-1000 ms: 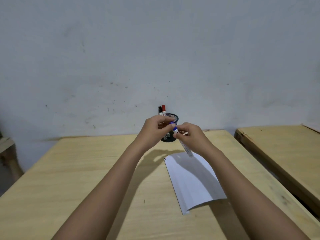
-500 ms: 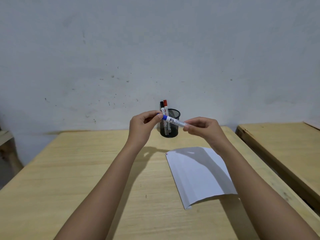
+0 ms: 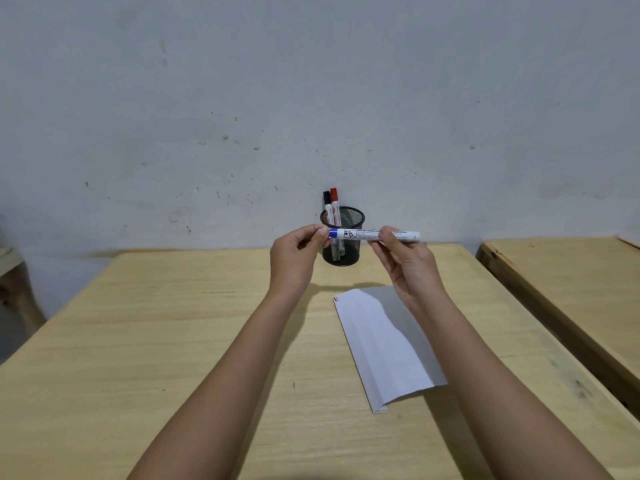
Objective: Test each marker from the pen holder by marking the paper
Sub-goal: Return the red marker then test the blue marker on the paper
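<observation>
I hold a blue marker (image 3: 363, 234) level in the air in front of the black mesh pen holder (image 3: 343, 252). My left hand (image 3: 298, 259) pinches its blue cap end. My right hand (image 3: 407, 263) grips the white barrel, whose far end sticks out to the right. A black marker (image 3: 327, 206) and a red marker (image 3: 334, 204) stand in the holder. The white paper (image 3: 384, 341) lies on the wooden table (image 3: 156, 341) below my right hand, with small red and blue marks at its top left corner.
A grey wall (image 3: 311, 98) rises right behind the table. A second wooden table (image 3: 571, 275) stands to the right across a narrow gap. Part of a wooden piece shows at the far left edge.
The marker has swung from tilted down over the paper to level in front of the holder. Both hands rose and moved apart along it.
</observation>
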The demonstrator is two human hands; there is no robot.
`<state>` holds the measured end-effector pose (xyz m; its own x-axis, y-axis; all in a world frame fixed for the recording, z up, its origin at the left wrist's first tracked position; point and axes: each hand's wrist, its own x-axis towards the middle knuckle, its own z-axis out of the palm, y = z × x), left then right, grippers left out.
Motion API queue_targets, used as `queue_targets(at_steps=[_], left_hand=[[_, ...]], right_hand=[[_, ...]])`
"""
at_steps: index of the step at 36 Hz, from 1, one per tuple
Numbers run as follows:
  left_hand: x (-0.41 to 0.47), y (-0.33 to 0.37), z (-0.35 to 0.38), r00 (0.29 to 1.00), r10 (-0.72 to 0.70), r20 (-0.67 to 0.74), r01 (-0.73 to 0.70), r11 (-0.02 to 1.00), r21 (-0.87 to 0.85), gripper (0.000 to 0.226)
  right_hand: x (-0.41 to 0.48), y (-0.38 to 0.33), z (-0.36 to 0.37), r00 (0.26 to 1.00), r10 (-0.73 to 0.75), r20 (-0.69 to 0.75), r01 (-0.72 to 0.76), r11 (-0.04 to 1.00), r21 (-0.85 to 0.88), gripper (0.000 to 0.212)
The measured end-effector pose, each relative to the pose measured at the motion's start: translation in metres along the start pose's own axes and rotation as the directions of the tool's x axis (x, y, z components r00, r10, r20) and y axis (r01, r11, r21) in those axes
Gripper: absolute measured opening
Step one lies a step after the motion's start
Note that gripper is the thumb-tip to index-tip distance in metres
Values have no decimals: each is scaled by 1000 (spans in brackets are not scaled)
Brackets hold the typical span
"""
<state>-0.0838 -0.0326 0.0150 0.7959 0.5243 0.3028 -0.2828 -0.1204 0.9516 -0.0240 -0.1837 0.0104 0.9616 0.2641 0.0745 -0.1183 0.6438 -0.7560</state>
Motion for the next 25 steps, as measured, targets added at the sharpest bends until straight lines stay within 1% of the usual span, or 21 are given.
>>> queue_targets(at_steps=[4,9,12,13,14,16,17,19,21,23,25], left_hand=[[3,-3,1,1000,-19,10,19,999,-28,10],[9,-9,-4,992,-123,-23,119,986,-115,15],[12,-14,-13,988,-154,-26,151,984,-93,12],[14,-16,-16,988,-148,-37,146,989,-38,11],[15,-19,-20,990,-130,-48,133,989,58,10],[16,-25,-25,995,-86,-48,96,956,277,9],[16,-29,-27,996,-77,-42,87,933,350,10],[14,-37,-30,996,-87,-16,85,900,428,11],[12,-45,-32,994,-110,8,91,864,495,12],[12,-51,-34,990,-131,45,82,815,573,12],[13,-55,-36,985,-153,82,66,767,638,12]], right_hand=[[2,0,0,998,-51,22,52,998,-38,4],[2,-6,-2,989,-109,96,116,991,-68,13],[2,-10,-4,988,-138,70,141,989,-37,13],[3,-11,-5,989,-143,43,144,989,-23,12],[3,-12,-7,989,-145,16,145,989,-18,10],[4,-11,-10,990,-134,-37,132,990,-38,6],[5,-10,-11,991,-120,-62,117,992,-50,4],[6,-8,-14,991,-82,-107,77,996,-50,4],[6,-4,-14,990,-45,-131,43,999,-20,10],[6,-1,-14,990,-14,-137,18,1000,25,13],[7,3,-14,994,6,-110,1,998,58,16]])
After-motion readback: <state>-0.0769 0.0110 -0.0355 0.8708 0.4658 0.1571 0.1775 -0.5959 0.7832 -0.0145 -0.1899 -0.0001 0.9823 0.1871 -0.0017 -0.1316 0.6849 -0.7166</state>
